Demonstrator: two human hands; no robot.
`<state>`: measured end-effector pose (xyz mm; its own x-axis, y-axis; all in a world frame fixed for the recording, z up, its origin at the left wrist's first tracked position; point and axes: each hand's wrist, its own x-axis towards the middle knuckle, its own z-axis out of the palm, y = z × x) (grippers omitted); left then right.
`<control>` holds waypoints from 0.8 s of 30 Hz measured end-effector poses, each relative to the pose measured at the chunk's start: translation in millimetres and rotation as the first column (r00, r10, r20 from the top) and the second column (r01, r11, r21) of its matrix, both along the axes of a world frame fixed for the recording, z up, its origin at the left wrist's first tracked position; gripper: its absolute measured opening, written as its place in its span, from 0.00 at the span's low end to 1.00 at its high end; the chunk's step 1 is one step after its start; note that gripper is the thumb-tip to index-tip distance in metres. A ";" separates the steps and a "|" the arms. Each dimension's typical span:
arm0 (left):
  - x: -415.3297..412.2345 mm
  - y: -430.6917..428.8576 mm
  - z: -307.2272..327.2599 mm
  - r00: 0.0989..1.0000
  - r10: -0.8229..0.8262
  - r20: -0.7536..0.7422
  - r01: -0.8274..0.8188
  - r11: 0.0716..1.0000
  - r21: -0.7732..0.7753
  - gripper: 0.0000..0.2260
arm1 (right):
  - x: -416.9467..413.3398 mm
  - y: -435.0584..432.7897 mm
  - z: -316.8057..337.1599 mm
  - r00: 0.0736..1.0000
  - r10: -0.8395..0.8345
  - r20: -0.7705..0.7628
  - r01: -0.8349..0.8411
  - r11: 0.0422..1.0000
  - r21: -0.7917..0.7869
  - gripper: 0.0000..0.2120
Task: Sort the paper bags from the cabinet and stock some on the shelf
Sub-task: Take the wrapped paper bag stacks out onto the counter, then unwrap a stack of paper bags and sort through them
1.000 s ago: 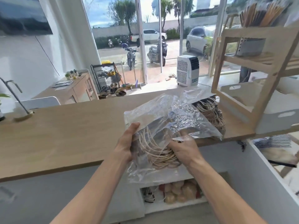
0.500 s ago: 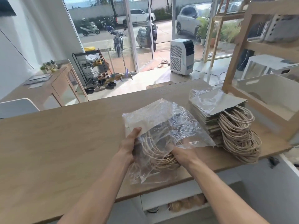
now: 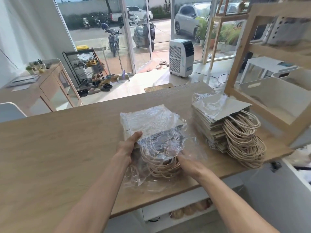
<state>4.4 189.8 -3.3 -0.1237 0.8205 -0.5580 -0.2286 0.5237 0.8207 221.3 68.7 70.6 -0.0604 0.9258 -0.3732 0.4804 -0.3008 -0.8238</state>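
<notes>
Head cam: a long light-wood counter [image 3: 58, 148] runs across the room. The plastic-wrapped bundle of paper bags [image 3: 151, 125] lies flat on it near the front edge, rope handles toward the person. The left hand [image 3: 127, 147] grips the bundle's left edge, thumb on top. The right hand [image 3: 190, 163] has its fingers tucked under the wrap by the handles, can't tell if they're gripping anything. A second stack of bags [image 3: 218, 125] sits just to the right, beside a wooden shelf [image 3: 244, 64] holding a white bin [image 3: 277, 95]. Behind: glass doors [image 3: 139, 31], a white air cooler [image 3: 180, 58], a shoe rack [image 3: 80, 68].
</notes>
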 end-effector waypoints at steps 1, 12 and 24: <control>0.0 0.3 2.6 1.000 -0.006 0.000 0.006 1.000 -0.005 0.47 | 3.3 -2.6 3.5 0.999 0.047 0.022 -0.046 0.998 -0.034 0.19; 19.2 -13.4 88.1 0.769 0.155 -0.621 -0.011 0.973 0.229 0.47 | 55.7 -0.4 54.7 0.957 -0.085 0.277 0.040 0.986 0.164 0.08; 128.1 -2.3 135.0 0.842 -0.011 -0.539 0.230 0.912 0.340 0.41 | 115.5 42.7 100.4 0.875 -0.095 0.475 -0.117 0.910 0.397 0.19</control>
<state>132.4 187.4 131.7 -0.1876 0.9786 -0.0843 0.3283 0.1434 0.9336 336.8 111.4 171.0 0.0146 0.9988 0.0457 0.8429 0.0123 -0.5380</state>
